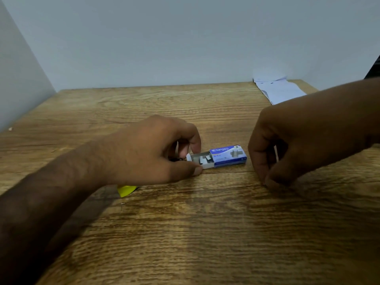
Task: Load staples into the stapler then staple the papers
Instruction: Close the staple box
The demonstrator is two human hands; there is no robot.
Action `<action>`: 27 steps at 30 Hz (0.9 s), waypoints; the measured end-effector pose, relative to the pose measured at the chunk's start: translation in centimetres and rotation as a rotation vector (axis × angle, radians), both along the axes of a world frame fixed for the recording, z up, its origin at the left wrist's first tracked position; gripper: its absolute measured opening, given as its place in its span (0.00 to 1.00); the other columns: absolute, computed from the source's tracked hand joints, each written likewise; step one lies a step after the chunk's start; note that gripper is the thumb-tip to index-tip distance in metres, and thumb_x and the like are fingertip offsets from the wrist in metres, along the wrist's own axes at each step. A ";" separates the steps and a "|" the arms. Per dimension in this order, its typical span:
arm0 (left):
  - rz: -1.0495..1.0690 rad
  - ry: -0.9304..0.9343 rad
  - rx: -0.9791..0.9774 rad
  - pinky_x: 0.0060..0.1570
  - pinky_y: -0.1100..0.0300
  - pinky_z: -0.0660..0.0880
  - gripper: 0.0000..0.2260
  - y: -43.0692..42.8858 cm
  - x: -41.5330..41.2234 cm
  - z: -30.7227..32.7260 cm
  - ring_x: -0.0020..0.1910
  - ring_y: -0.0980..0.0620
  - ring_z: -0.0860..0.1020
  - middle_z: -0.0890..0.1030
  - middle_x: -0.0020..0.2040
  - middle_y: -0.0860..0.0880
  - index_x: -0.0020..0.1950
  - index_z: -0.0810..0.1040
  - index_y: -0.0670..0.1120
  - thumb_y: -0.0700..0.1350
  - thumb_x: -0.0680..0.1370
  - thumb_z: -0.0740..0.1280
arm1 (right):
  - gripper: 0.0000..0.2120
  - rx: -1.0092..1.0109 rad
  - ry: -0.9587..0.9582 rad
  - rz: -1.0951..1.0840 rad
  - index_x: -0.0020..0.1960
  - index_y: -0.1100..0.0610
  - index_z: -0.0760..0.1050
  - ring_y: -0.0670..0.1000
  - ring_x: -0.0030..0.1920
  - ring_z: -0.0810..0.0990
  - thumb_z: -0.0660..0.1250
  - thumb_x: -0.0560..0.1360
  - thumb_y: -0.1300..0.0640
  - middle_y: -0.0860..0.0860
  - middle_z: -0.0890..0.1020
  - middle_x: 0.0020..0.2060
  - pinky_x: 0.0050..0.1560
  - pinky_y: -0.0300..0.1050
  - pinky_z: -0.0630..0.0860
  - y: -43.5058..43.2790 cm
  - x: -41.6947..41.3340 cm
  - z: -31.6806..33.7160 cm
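A small blue staple box [228,156] lies on the wooden table [185,233] at the centre. Its white inner tray [206,165] is slid out to the left, and short strips of staples [205,159] show inside. My left hand [156,149] pinches the tray's left end between thumb and forefinger. My right hand [287,145] rests on the table just right of the box without touching it, its fingers curled together with nothing visible in them. A yellow and black object [125,190], perhaps the stapler, peeks out from under my left forearm. White papers [281,91] lie at the table's far right corner.
A plain grey wall [185,38] runs along the table's back edge and a side wall closes off the left. A small dark object [176,159] lies by my left fingers, mostly hidden.
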State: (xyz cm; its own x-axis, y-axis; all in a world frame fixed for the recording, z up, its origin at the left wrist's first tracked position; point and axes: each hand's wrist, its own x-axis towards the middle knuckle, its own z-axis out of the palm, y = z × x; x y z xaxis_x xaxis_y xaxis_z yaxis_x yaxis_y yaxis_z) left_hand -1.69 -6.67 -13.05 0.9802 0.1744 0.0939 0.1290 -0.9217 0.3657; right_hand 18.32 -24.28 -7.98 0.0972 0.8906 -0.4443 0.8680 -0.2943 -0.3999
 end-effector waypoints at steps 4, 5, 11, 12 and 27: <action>0.017 0.018 0.006 0.41 0.54 0.78 0.11 -0.1 0.0 -0.1 0.42 0.59 0.78 0.80 0.43 0.57 0.51 0.79 0.57 0.60 0.72 0.72 | 0.04 0.153 0.134 0.051 0.42 0.48 0.84 0.45 0.35 0.87 0.73 0.72 0.57 0.48 0.88 0.36 0.33 0.36 0.80 2.6 -1.3 -0.1; 0.021 0.021 0.008 0.41 0.54 0.78 0.12 -0.1 0.0 -0.1 0.42 0.59 0.78 0.80 0.43 0.57 0.51 0.79 0.57 0.60 0.72 0.71 | 0.04 0.218 0.204 0.057 0.45 0.48 0.84 0.47 0.36 0.88 0.73 0.72 0.57 0.50 0.88 0.37 0.33 0.38 0.81 2.9 -1.1 -1.0; 0.020 0.029 0.013 0.44 0.50 0.79 0.13 0.0 0.0 -0.2 0.42 0.59 0.78 0.79 0.43 0.57 0.53 0.78 0.59 0.62 0.73 0.70 | 0.09 0.391 0.407 -0.032 0.51 0.51 0.85 0.53 0.35 0.88 0.74 0.71 0.56 0.54 0.88 0.39 0.31 0.42 0.81 4.3 -0.1 -3.0; 0.021 0.023 0.011 0.44 0.50 0.79 0.13 0.1 -0.1 -0.3 0.42 0.59 0.78 0.78 0.43 0.57 0.53 0.79 0.58 0.61 0.73 0.70 | 0.10 0.376 0.431 -0.045 0.51 0.52 0.85 0.53 0.35 0.88 0.74 0.70 0.56 0.55 0.88 0.38 0.30 0.42 0.81 4.2 -0.2 -3.2; 0.136 -0.055 -0.153 0.36 0.65 0.76 0.15 1.1 0.5 -1.5 0.37 0.63 0.80 0.83 0.39 0.58 0.47 0.81 0.55 0.59 0.67 0.79 | 0.07 0.435 0.348 -0.077 0.48 0.49 0.84 0.49 0.25 0.83 0.77 0.70 0.55 0.51 0.89 0.40 0.22 0.36 0.72 4.9 -2.4 -3.8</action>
